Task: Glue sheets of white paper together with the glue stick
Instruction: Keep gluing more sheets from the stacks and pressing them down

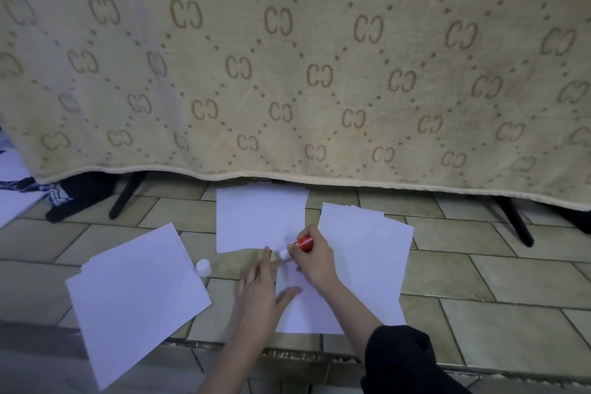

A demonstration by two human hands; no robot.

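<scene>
My right hand (pixel 315 261) grips a red glue stick (pixel 302 244), its white tip pressed down at the top edge of a white sheet (pixel 308 313) lying in front of me. My left hand (pixel 260 291) lies flat, fingers spread, on that sheet's left part and holds it down. A stack of white paper (pixel 137 294) lies to the left, another stack (pixel 367 253) to the right, and a further sheet (pixel 259 217) lies just beyond the glue stick. The white cap (pixel 203 266) of the glue stick stands on the tiles beside the left stack.
The floor is tiled in beige (pixel 479 281). A patterned beige towel (pixel 287 73) hangs over a rack behind the papers, with black legs (pixel 126 195) (pixel 516 221) on the floor. Dark cloth (pixel 80 195) lies at the left. A metal strip (pixel 287 353) crosses the near floor.
</scene>
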